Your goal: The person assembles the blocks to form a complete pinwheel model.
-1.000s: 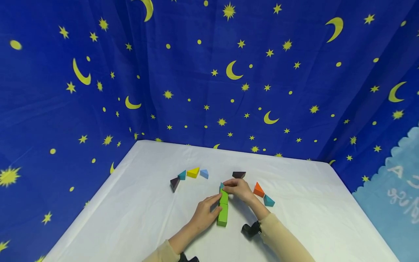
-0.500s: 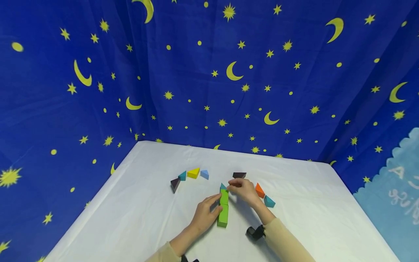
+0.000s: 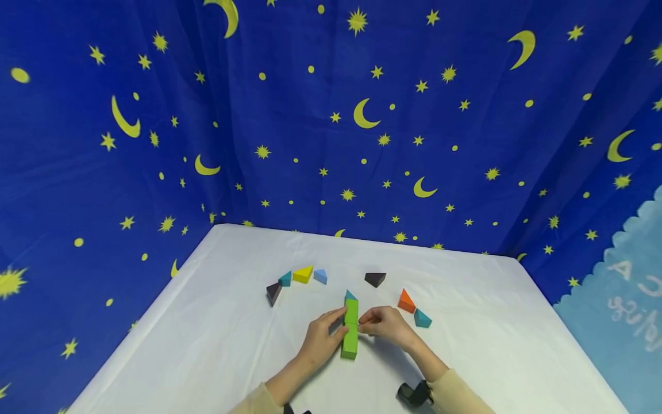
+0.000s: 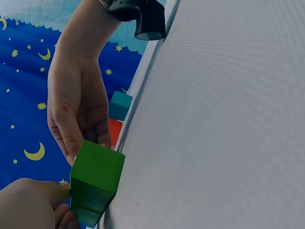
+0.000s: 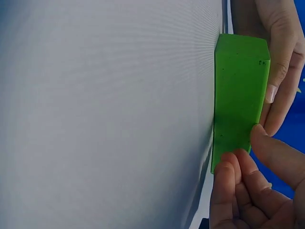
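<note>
Two green blocks lie end to end, the far one [image 3: 351,310] against the near one [image 3: 349,344]. A small teal triangular block [image 3: 349,295] sits at the far end of this row. My left hand [image 3: 320,341] rests against the row's left side, thumb by the near block and fingertips at the far one. From the right, my right hand [image 3: 388,325] touches the row with its fingertips near the seam. In the right wrist view, the thumb and fingertips of the right hand [image 5: 271,191] meet the green block [image 5: 240,90]. The left wrist view shows the green block [image 4: 99,167] end-on.
Back left on the white table [image 3: 233,322] are a dark block [image 3: 273,294], a teal block [image 3: 285,279], a yellow triangle [image 3: 303,274] and a light blue one [image 3: 320,276]. Rightward lie another dark block [image 3: 375,279], an orange triangle [image 3: 406,301] and a teal block [image 3: 422,318].
My right hand has left the teal triangle at the far end and come nearer along the row's right side to the seam. The left hand stays by the green blocks.
</note>
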The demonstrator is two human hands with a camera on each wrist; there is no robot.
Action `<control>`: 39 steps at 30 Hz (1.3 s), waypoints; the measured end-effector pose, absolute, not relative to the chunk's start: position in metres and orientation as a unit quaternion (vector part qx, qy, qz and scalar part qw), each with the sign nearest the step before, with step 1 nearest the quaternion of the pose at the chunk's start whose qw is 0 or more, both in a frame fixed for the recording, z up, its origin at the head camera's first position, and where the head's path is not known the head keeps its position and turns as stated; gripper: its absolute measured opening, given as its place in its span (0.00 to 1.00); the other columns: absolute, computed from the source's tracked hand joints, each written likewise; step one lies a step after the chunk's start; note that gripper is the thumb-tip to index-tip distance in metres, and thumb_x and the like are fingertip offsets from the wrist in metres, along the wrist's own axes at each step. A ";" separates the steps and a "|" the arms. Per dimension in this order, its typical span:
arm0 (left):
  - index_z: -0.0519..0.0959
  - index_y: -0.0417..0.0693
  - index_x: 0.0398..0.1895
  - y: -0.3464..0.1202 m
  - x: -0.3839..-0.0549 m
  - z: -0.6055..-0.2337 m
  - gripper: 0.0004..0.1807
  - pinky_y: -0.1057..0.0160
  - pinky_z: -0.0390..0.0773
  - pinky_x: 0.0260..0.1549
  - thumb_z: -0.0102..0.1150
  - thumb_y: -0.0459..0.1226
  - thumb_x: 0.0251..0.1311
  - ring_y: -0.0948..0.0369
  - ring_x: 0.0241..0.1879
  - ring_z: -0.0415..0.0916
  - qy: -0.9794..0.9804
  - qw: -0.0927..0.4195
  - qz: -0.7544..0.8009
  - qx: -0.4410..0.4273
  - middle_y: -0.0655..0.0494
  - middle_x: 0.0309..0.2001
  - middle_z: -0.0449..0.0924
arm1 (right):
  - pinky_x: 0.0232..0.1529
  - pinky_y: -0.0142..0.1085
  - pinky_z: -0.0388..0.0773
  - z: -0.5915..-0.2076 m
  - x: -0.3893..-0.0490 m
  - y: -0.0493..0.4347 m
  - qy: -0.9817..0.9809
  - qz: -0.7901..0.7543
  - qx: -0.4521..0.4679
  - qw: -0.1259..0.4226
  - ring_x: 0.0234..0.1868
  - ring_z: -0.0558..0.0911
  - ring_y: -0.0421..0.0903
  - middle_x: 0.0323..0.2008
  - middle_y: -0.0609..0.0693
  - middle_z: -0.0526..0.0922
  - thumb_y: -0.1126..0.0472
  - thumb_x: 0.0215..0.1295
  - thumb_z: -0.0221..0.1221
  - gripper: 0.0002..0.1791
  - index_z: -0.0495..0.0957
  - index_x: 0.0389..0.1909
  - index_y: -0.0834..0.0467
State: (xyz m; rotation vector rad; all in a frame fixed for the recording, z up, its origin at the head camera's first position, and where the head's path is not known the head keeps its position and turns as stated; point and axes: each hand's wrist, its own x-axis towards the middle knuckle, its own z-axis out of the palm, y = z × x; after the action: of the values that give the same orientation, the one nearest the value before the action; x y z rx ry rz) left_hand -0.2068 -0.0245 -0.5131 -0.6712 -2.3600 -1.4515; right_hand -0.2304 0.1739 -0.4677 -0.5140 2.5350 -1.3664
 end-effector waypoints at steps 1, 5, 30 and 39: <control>0.74 0.34 0.57 -0.025 -0.206 -0.513 0.22 0.52 0.73 0.54 0.60 0.32 0.60 0.50 0.54 0.74 -0.820 0.144 -0.503 -0.233 0.43 0.54 0.77 | 0.29 0.34 0.79 -0.468 -0.231 0.174 0.862 -0.462 -0.175 0.109 0.29 0.81 0.44 0.27 0.47 0.82 0.60 0.56 0.67 0.10 0.82 0.34 0.62; 0.73 0.34 0.57 -0.025 -0.206 -0.513 0.22 0.51 0.73 0.54 0.60 0.32 0.60 0.50 0.54 0.74 -0.819 0.151 -0.502 -0.233 0.44 0.54 0.77 | 0.29 0.33 0.79 -0.467 -0.237 0.177 0.873 -0.449 -0.163 0.097 0.29 0.80 0.43 0.28 0.46 0.83 0.60 0.57 0.66 0.10 0.82 0.35 0.62; 0.73 0.36 0.57 -0.025 -0.208 -0.513 0.22 0.53 0.71 0.56 0.61 0.33 0.59 0.51 0.55 0.73 -0.815 0.121 -0.516 -0.234 0.45 0.55 0.76 | 0.50 0.50 0.76 -0.462 -0.330 0.200 0.939 -0.314 -0.121 -0.070 0.48 0.78 0.59 0.44 0.60 0.82 0.68 0.54 0.64 0.15 0.82 0.44 0.65; 0.74 0.36 0.57 -0.025 -0.204 -0.513 0.22 0.53 0.71 0.56 0.60 0.34 0.59 0.51 0.55 0.73 -0.819 0.116 -0.516 -0.223 0.46 0.55 0.76 | 0.47 0.48 0.76 -0.468 -0.324 0.192 0.941 -0.310 -0.124 -0.062 0.44 0.78 0.54 0.42 0.58 0.80 0.68 0.54 0.64 0.16 0.79 0.45 0.67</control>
State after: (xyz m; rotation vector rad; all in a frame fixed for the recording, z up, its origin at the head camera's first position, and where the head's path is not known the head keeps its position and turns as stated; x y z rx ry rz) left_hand -0.2044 -0.0250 -0.5131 -0.6540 -2.3984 -1.5126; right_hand -0.3235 0.1924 -0.4680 -0.4048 3.0770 -1.0139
